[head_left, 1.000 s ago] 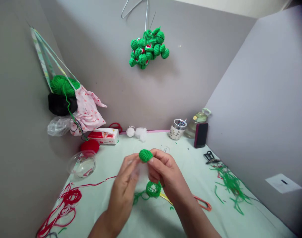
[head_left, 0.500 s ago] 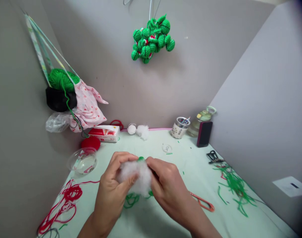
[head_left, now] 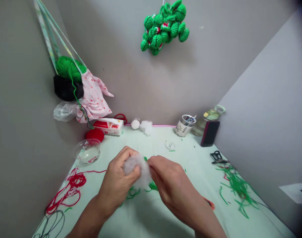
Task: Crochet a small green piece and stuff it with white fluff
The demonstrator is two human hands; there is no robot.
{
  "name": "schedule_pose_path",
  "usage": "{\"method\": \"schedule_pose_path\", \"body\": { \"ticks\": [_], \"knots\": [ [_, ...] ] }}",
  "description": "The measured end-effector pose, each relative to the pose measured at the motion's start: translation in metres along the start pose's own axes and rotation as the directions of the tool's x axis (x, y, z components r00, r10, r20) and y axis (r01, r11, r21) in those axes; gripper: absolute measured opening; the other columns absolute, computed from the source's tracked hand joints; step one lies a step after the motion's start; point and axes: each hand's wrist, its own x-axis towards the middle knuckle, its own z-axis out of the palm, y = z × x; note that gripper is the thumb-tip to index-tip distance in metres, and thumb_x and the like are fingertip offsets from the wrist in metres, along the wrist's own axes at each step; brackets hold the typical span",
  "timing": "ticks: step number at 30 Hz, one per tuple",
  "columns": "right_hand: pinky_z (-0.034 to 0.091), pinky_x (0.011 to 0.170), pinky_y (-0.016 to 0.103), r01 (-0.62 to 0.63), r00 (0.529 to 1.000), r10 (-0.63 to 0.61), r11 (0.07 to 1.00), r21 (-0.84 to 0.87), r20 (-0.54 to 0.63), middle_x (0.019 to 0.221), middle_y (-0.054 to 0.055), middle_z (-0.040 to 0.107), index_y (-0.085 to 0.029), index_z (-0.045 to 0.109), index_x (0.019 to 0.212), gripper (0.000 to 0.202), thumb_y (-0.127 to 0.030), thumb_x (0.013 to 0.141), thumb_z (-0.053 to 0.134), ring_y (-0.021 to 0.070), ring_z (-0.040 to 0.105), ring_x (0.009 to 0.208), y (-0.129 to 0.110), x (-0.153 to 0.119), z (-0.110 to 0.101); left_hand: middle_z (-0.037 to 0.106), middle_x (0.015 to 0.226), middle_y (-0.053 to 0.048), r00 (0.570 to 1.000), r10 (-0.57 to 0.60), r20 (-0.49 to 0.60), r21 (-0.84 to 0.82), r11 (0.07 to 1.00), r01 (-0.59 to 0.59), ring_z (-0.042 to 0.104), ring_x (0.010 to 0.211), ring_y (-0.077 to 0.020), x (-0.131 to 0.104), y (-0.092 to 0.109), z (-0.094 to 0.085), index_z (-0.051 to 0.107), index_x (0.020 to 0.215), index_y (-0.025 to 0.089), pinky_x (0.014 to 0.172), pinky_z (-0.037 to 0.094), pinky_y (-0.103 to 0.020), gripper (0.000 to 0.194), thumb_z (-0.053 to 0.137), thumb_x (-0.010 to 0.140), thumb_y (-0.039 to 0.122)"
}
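My left hand [head_left: 120, 175] is closed round a tuft of white stuffing [head_left: 138, 167], its thumb pressed on the front of it. At the tuft's right edge is my right hand [head_left: 169, 180], fingers curled and pinched together; what they grip there is too hidden to name. A bit of green crochet [head_left: 145, 159] shows between the hands, behind the stuffing. Loose green yarn [head_left: 133, 192] lies on the table below them.
Red yarn [head_left: 76, 180] and a clear bowl [head_left: 88, 153] are at left. Green yarn scraps [head_left: 240, 185], black scissors [head_left: 216, 156], a phone [head_left: 210, 133] and a pen tin [head_left: 185, 126] stand or lie at right. Green crocheted balls [head_left: 163, 29] hang above.
The view has shifted. The stuffing looks more compact and sits more upright in my left hand. My right forearm now covers more of the orange tool.
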Motion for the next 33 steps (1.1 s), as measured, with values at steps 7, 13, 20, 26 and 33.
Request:
{"method": "schedule_pose_path", "body": {
  "ticks": [7,13,20,26,33],
  "knots": [
    [0.038,0.064,0.024,-0.03,0.999,0.025,0.983,0.183,0.031,0.078,-0.003,0.055,-0.022,0.051,0.087,0.015,-0.019,0.101,0.054,0.0112,0.048,0.068,-0.008,0.002,0.006,0.049,0.072,0.005,0.977,0.016,-0.213,-0.122,0.992,-0.043,0.046,0.064,-0.013,-0.006,-0.006,0.008,0.052,0.076,0.023,0.059,0.04,-0.024,0.013,0.057,0.069,0.013],
    [0.032,0.055,0.022,-0.138,0.978,0.184,0.928,0.347,-0.101,0.066,-0.006,0.044,-0.021,0.046,0.071,0.024,-0.015,0.092,0.055,0.0082,0.038,0.058,-0.004,0.009,0.009,0.053,0.076,0.004,0.998,-0.07,0.0,-0.394,0.917,0.064,0.047,0.063,-0.0127,-0.014,-0.006,0.014,0.057,0.091,0.023,0.056,0.041,-0.023,0.016,0.068,0.086,0.034],
    [0.025,0.049,0.022,-0.132,0.933,0.243,0.918,0.373,-0.266,0.059,-0.008,0.035,-0.022,0.039,0.064,0.025,-0.012,0.081,0.054,0.0071,0.029,0.053,-0.003,0.01,0.005,0.066,0.076,-0.003,0.965,-0.177,0.192,-0.639,0.723,0.26,0.055,0.064,-0.0149,-0.009,0.0,0.0,0.076,0.094,0.019,0.062,0.049,-0.026,0.045,0.065,0.092,0.062],
    [0.02,0.046,0.023,-0.237,0.938,0.337,0.796,0.557,-0.083,0.057,-0.009,0.032,-0.022,0.042,0.063,0.024,-0.016,0.08,0.058,0.0071,0.027,0.053,0.001,0.009,0.001,0.067,0.083,0.0,0.966,-0.126,0.225,-0.608,0.756,0.24,0.055,0.067,-0.0111,-0.004,-0.005,0.006,0.078,0.093,0.021,0.059,0.046,-0.019,0.024,0.087,0.078,0.038],
    [0.034,0.056,0.023,-0.186,0.982,0.18,0.857,0.48,0.058,0.068,-0.006,0.049,-0.021,0.053,0.081,0.019,-0.024,0.1,0.051,0.0086,0.041,0.061,0.004,0.007,-0.006,0.058,0.086,0.002,0.975,-0.072,0.21,-0.56,0.808,0.181,0.05,0.069,-0.0102,-0.002,-0.015,0.004,0.068,0.086,0.022,0.057,0.042,-0.019,0.015,0.08,0.082,0.028]
  ]
}}
